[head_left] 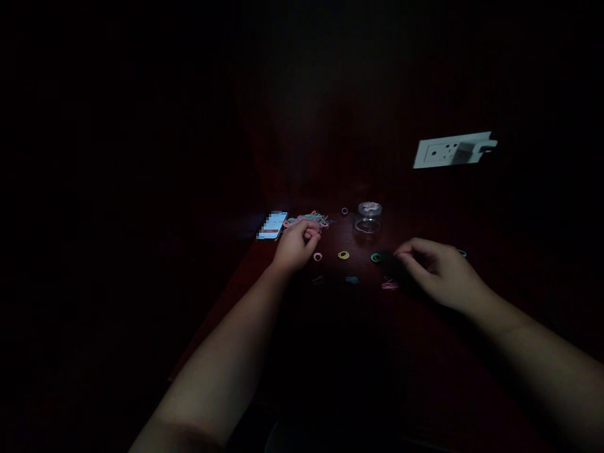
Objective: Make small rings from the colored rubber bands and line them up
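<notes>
My left hand (pixel 297 245) is at the near edge of a heap of mixed coloured bands (pixel 314 218), its fingers curled together; what they hold, if anything, is hidden. My right hand (pixel 436 267) hovers to the right of the green bands (pixel 376 258), thumb and forefinger pinched, with any small item between them too dark to make out. Pink bands (pixel 318 257) and yellow bands (pixel 343 255) lie in line with the green ones. Nearer to me are a dim brownish group (pixel 318 280), blue bands (pixel 352 280) and pink bands (pixel 389 284).
A lit phone (pixel 272 226) lies left of the heap. Behind the rows stands a clear round jar (pixel 368 220), with a single band (pixel 344 211) to its left. A light blue band (pixel 462 253) shows past my right hand. The wall holds a socket panel (pixel 441 153) with a plug.
</notes>
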`<state>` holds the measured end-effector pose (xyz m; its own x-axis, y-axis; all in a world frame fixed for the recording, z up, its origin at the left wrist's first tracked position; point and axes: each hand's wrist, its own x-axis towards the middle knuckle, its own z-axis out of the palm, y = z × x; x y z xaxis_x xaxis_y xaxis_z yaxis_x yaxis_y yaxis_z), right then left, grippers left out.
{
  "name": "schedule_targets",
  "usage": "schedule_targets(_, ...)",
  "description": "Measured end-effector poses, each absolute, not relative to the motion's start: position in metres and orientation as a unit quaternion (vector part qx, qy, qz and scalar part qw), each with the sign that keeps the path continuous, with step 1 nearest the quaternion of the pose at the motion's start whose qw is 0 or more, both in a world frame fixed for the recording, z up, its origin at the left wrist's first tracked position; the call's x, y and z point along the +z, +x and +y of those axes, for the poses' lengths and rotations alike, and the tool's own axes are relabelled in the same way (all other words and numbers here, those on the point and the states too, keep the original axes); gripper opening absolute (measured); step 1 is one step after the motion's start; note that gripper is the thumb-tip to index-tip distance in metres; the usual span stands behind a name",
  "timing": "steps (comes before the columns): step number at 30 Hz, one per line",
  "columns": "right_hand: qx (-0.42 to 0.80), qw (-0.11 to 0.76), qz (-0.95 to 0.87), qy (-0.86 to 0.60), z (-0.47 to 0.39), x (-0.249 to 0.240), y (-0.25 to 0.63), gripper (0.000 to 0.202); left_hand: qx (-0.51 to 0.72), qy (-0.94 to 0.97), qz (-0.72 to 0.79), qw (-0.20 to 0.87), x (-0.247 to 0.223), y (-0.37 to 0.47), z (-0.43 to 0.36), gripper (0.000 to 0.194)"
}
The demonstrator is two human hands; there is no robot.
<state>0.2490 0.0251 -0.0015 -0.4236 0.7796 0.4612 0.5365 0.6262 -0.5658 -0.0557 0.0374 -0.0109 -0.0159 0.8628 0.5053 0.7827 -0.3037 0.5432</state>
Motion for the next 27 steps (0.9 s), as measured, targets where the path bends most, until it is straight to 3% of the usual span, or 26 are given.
schedule_targets(5,0.151,0.358,-0.847,-0.363,0.024,-0.001,0.245,0.017,0.423,0.757,0.485,0.118,-0.012,-0.019,0.021,0.031)
schedule_targets(9,0.168,0.336,-0.874,-0.308,0.02,0.001,0.241,0.023,0.392,0.802,0.417,0.17,-0.012,0.007,0.004,0.025)
schedule_targets(14,0.181,0.316,-0.89,-0.275,0.016,0.004,0.238,0.012,0.366,0.82,0.411,0.158,-0.008,0.017,-0.007,0.023)
schedule_targets(27,0.183,0.323,-0.891,-0.262,0.018,0.002,0.24,0.011,0.366,0.832,0.386,0.155,-0.003,0.019,-0.011,0.019)
